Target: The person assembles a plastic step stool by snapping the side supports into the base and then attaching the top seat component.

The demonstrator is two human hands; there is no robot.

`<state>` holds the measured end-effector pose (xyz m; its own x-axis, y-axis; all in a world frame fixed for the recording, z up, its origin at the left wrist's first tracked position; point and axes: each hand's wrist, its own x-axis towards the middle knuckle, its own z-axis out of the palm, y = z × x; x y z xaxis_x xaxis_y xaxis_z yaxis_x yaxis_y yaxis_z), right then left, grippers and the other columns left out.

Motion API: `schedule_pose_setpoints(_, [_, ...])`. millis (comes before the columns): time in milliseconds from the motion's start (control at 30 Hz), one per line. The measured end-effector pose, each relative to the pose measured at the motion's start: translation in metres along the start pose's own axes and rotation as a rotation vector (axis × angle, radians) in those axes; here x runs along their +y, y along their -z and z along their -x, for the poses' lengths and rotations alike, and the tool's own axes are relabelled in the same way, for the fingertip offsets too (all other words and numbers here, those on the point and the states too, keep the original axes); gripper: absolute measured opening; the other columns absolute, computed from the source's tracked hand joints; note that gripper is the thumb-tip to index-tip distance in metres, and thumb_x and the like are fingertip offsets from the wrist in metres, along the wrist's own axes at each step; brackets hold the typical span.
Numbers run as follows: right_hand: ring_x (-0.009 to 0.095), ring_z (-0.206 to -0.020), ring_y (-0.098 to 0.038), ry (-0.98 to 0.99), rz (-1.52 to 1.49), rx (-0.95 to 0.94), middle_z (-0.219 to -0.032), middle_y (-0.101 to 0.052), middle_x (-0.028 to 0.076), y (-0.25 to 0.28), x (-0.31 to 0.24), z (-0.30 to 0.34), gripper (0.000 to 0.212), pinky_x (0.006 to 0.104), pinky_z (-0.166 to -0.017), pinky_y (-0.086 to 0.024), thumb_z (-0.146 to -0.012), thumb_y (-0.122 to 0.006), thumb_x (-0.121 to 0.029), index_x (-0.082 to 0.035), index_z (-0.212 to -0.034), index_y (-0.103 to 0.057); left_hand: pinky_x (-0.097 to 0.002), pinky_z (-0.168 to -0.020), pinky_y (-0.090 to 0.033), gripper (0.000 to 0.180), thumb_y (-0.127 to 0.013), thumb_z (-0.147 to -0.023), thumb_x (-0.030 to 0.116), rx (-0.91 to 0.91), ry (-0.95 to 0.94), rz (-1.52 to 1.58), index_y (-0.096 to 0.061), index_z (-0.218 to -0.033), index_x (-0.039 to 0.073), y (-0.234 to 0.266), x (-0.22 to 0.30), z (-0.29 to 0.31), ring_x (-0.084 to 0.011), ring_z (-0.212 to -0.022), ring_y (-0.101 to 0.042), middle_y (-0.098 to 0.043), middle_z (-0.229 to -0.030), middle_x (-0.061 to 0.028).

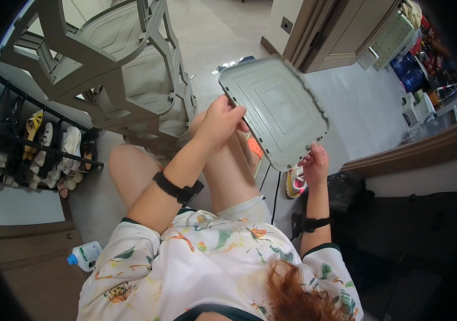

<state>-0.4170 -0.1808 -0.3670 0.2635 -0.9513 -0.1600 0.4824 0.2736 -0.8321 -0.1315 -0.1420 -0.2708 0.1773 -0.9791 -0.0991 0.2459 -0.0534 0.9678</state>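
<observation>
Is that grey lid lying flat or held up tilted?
Tilted: the grey lid is held off the floor by the left hand and right hand.

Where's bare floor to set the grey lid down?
Both the left hand and right hand grip the grey square plastic lid. Free: pale tiled floor between the lid, the brown door frame and wooden ledge. Crowded: stacked grey plastic chairs, black shoe rack, sneaker by the black bag.
</observation>
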Motion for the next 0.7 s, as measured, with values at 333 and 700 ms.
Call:
schedule_pose_setpoints(333, [0.017, -0.049, -0.053, -0.019, 0.168, 0.023, -0.059, -0.05, 0.004, -0.003, 0.013, 0.01, 0.025, 0.0299, -0.048, -0.045, -0.091, -0.064, -0.022, -0.006, -0.078, -0.05, -0.0248, -0.055, -0.047, 0.023, -0.054, -0.087, 0.009, 0.042, 0.092, -0.104, -0.051, -0.107, -0.003, 0.012, -0.017, -0.013, -0.0112, -0.057, -0.055, -0.058, -0.085, -0.0051])
schedule_pose_setpoints(700, [0.006, -0.053, -0.046, -0.044, 0.041, 0.133, -0.066, -0.05, -0.005, -0.008, 0.001, 0.034, 0.015, 0.0218, -0.043, -0.039, -0.096, -0.056, -0.024, -0.009, -0.093, -0.056, -0.0348, -0.088, -0.051, 0.063, -0.061, -0.085, 0.011, -0.062, -0.003, -0.079, -0.022, -0.132, -0.005, -0.042, -0.041, 0.033, -0.0228, -0.109, -0.058, -0.053, -0.124, -0.0199])
